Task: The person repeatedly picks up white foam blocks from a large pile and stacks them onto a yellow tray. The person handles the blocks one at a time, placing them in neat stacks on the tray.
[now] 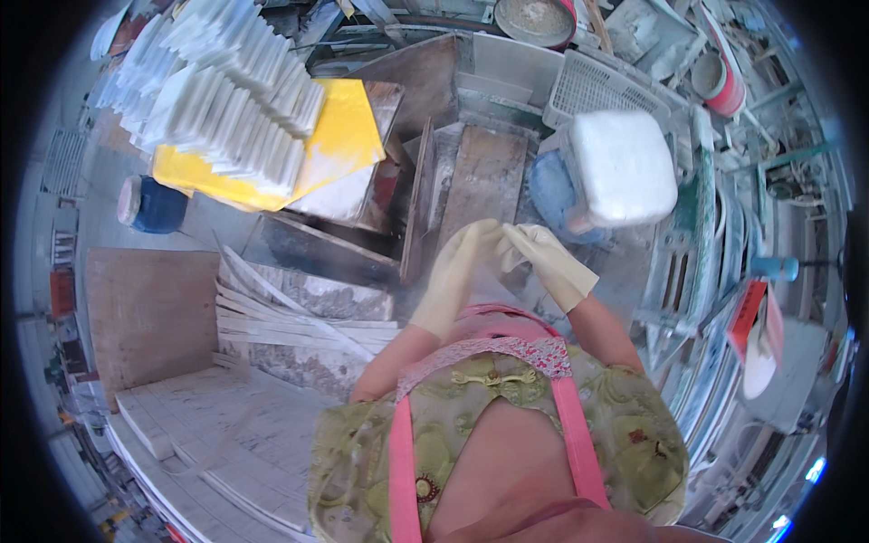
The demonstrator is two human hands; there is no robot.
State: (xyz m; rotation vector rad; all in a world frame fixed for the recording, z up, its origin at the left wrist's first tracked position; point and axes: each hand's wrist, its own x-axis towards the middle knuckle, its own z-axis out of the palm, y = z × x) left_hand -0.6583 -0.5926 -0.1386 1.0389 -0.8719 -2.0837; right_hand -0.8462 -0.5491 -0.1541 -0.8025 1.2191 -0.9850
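Note:
Both of my hands wear cream rubber gloves and meet in front of my apron [493, 348]. My left hand [471, 249] comes up from the lower left, its fingers bent together toward the other hand. Beside it, my right hand [538, 251] has its fingers curled in and closed at the left fingertips. Whether anything lies between the fingers is hidden. Beyond them stands a brown board [484, 176]. A white padded block-shaped seat [625, 169] sits just past my right hand, with a blue rounded object [554, 185] against its left side.
Stacked white slabs [235, 122] stand at the far left on a yellow sheet [348, 136]. A blue tub [156, 204] is below them. White strips [303, 321] lie near my left arm. A plastic crate [602, 90] is at the back; a green metal frame [692, 217] runs along the right.

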